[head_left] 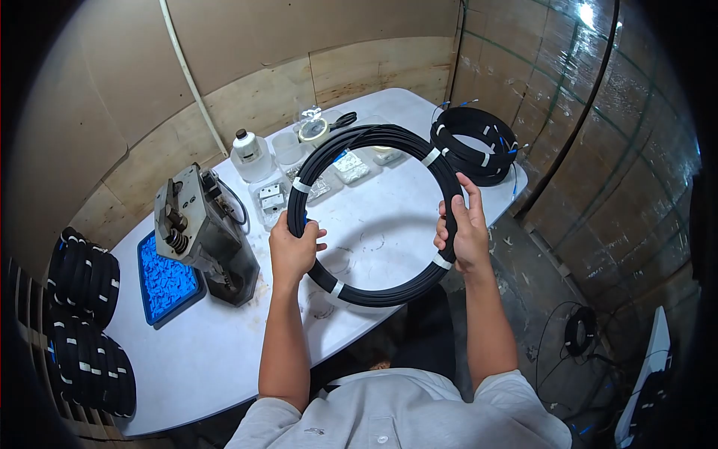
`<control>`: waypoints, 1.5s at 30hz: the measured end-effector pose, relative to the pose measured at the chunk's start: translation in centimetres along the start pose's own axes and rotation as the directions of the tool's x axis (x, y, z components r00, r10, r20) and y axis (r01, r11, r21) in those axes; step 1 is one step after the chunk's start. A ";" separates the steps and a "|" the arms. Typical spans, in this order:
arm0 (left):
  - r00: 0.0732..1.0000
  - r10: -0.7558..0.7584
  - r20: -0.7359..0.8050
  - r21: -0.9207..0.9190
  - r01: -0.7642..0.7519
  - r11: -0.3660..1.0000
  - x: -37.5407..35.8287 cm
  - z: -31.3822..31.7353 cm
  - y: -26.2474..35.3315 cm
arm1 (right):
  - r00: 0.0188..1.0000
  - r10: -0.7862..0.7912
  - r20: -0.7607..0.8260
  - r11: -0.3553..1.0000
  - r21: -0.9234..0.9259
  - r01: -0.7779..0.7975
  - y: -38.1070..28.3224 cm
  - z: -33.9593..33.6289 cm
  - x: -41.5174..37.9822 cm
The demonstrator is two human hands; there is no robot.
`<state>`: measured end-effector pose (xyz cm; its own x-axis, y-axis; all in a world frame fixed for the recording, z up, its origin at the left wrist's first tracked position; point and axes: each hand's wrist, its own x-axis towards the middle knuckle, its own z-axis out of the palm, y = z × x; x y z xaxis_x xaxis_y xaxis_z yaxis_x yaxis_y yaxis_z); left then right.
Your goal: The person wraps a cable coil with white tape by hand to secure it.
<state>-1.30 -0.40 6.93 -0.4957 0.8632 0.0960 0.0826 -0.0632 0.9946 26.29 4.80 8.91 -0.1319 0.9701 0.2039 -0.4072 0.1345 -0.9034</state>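
A large coil of black cable (389,294), bound with several white tape bands, is held up above the white table (224,359). My left hand (294,251) is closed around the coil's left side, with a bit of blue showing by the fingers. On the opposite side my right hand (465,228) grips the coil, its thumb and fingers wrapped about the cable and the index finger pointing up. Through the ring the tabletop and the coil's shadow can be seen.
A metal press (206,228) stands left beside a tray of blue pieces (168,280). Behind the coil are a bottle (245,146), a tape roll (314,131) and small containers (351,168). More cable coils sit at the far right (473,146) and the left edge (90,367).
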 end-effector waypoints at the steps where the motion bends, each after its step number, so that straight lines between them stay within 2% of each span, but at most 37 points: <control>1: 1.000 0.001 -0.001 0.000 -0.001 1.000 0.1 0.0 -0.2 | 1.000 0.011 -0.010 1.000 -0.001 -0.011 0.0 0.1 0.0; 3: 0.998 0.059 -0.001 0.041 -0.059 0.997 0.3 -0.2 -0.6 | 1.000 0.011 -0.008 1.000 -0.014 -0.011 0.1 -0.1 0.1; 7: 0.998 0.066 0.001 0.148 -0.066 0.987 0.1 -0.4 0.0 | 1.000 0.011 -0.021 0.999 -0.048 -0.012 0.1 -0.1 0.0; 9: 1.000 -0.010 0.010 0.237 0.007 0.971 0.0 -0.5 0.5 | 1.000 0.007 -0.015 0.999 -0.050 -0.007 0.1 -0.3 0.0; 15: 0.998 0.044 0.035 0.115 -0.048 0.992 0.4 -0.3 -0.5 | 1.000 0.000 -0.016 0.999 -0.035 0.000 -0.2 -0.3 -0.1; 18: 0.997 0.019 0.070 0.087 -0.025 0.996 0.5 -0.4 -0.6 | 1.000 0.014 -0.018 1.000 -0.023 -0.014 -0.1 -0.5 -0.2; 22: 0.991 -0.029 0.129 0.139 0.011 0.990 0.7 -0.8 -0.7 | 0.999 0.028 -0.027 0.998 -0.049 -0.029 0.0 -0.6 -0.1; 24: 0.988 0.044 0.149 -0.008 -0.044 0.999 0.1 -0.7 -0.4 | 0.996 0.069 -0.048 0.997 -0.043 -0.071 -1.0 -0.3 -0.1; 25: 0.988 0.044 0.150 -0.007 -0.044 0.999 -0.1 -0.9 -0.3 | 0.992 0.109 -0.069 0.993 -0.036 -0.112 -1.3 -0.2 0.0; 27: 0.966 0.044 0.257 -0.269 0.028 0.963 -0.1 -1.5 -0.1 | 0.992 0.127 -0.029 0.992 -0.017 -0.127 -1.5 -1.5 0.5; 28: 0.955 0.014 0.297 -0.352 0.096 0.931 0.2 -1.9 -0.3 | 0.983 0.183 0.027 0.979 0.090 -0.184 -1.7 -1.8 0.8; 29: 0.954 0.015 0.298 -0.352 0.095 0.931 0.5 -2.6 -0.2 | 0.969 0.231 0.089 0.951 0.191 -0.244 -1.8 -2.4 1.0; 30: 0.947 -0.041 0.319 -0.283 0.137 0.949 0.8 -3.2 -0.2 | 0.954 0.173 0.243 0.943 0.239 -0.232 -1.7 -3.3 1.3; 31: 0.937 -0.099 0.335 -0.213 0.178 0.961 1.0 -3.6 -0.2 | 0.955 0.173 0.242 0.943 0.239 -0.231 -1.2 -3.7 1.3; 33: 0.963 -0.059 0.263 -0.335 0.149 0.930 1.6 -3.6 -0.2 | 0.961 0.108 0.253 0.970 0.186 -0.158 -0.6 -4.0 1.2; 34: 0.960 -0.108 0.257 -0.368 0.200 0.908 1.8 -3.8 0.0 | 0.933 0.069 0.353 0.965 0.214 -0.153 -0.5 -4.3 0.9; 35: 0.955 -0.156 0.252 -0.399 0.250 0.882 1.9 -4.2 0.2 | 0.948 0.091 0.306 0.990 0.078 -0.120 -0.6 -4.2 0.6; 36: 0.922 -0.078 0.379 -0.424 0.248 0.871 2.3 -5.0 0.0 | 0.962 0.104 0.254 0.983 -0.171 -0.062 -0.4 -4.4 1.0; 37: 0.892 -0.048 0.450 -0.423 0.260 0.868 2.5 -5.7 -0.2 | 0.975 0.102 0.199 0.912 -0.410 -0.012 0.0 -4.8 1.5; 38: 0.890 -0.009 0.456 -0.445 0.236 0.864 2.2 -5.8 -0.7 | 0.987 0.072 0.147 0.869 -0.495 0.010 0.4 -5.0 1.5; 39: 0.887 0.031 0.460 -0.468 0.213 0.858 1.8 -5.6 -0.6 | 0.987 0.071 0.145 0.870 -0.493 0.010 0.8 -5.4 1.9; 40: 0.887 0.030 0.460 -0.466 0.213 0.858 1.7 -5.7 -0.7 | 0.985 -0.081 0.154 0.720 -0.674 0.165 1.0 -5.9 2.4; 41: 0.892 0.059 0.448 -0.420 0.152 0.895 1.6 -5.7 -1.1 | 0.955 -0.222 0.198 0.508 -0.812 0.287 1.3 -6.3 2.7; 42: 0.895 0.089 0.436 -0.370 0.089 0.925 1.5 -5.7 -1.2 | 0.919 -0.353 0.174 0.530 -0.772 0.350 1.5 -5.6 2.6; 43: 0.896 0.088 0.434 -0.371 0.089 0.924 1.5 -5.5 -1.2 | 0.920 -0.351 0.176 0.530 -0.772 0.350 1.9 -4.8 2.5; 44: 0.931 0.042 0.363 -0.178 0.025 0.984 1.5 -5.1 -1.1 | 0.933 -0.341 0.113 0.735 -0.586 0.340 2.3 -4.1 2.3; 45: 0.959 0.015 0.282 0.027 -0.023 0.999 1.2 -4.4 -0.8 | 0.948 -0.315 0.054 0.881 -0.354 0.313 2.6 -3.4 2.2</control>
<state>-5.77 -1.49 6.47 -0.2309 0.9683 0.0957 0.1176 -0.0698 0.9906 27.97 8.00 5.73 -0.0454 0.8660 0.4980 -0.0802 0.4937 -0.8659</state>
